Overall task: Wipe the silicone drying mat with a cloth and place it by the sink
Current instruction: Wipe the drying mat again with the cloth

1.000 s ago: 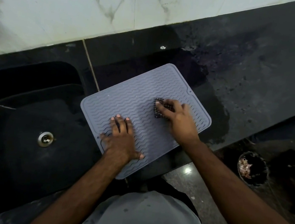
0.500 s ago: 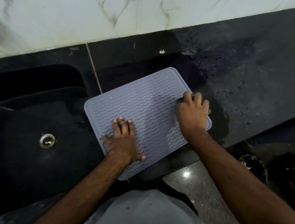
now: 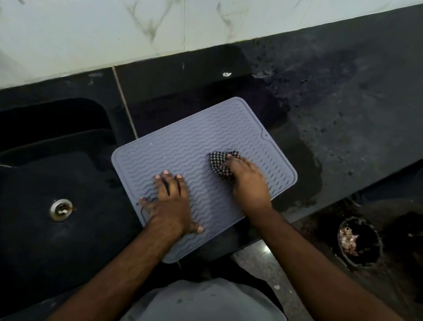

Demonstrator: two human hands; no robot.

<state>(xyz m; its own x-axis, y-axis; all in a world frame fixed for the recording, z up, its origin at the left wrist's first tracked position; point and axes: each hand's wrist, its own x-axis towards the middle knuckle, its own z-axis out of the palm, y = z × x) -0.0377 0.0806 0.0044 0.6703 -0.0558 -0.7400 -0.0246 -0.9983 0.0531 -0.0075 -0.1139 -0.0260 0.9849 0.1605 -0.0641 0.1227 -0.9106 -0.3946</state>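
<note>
With the left hand (image 3: 170,203) pressing flat and the right hand (image 3: 248,180) clutching the cloth (image 3: 219,162), a hard stroke could slide the mat (image 3: 208,133) (lower corner overhanging at frame centre) off the counter (image 3: 370,113).

Dim kitchen: white marble-veined wall tiles (image 3: 146,27) behind a dark stone countertop (image 3: 371,108); speckled floor (image 3: 266,271) below, with a round bin (image 3: 359,241).

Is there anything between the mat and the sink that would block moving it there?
Nothing visible does. The mat already lies beside the sink, its left corner over the sink's rim. Only the left hand and the right hand, with the cloth, rest on it.
</note>
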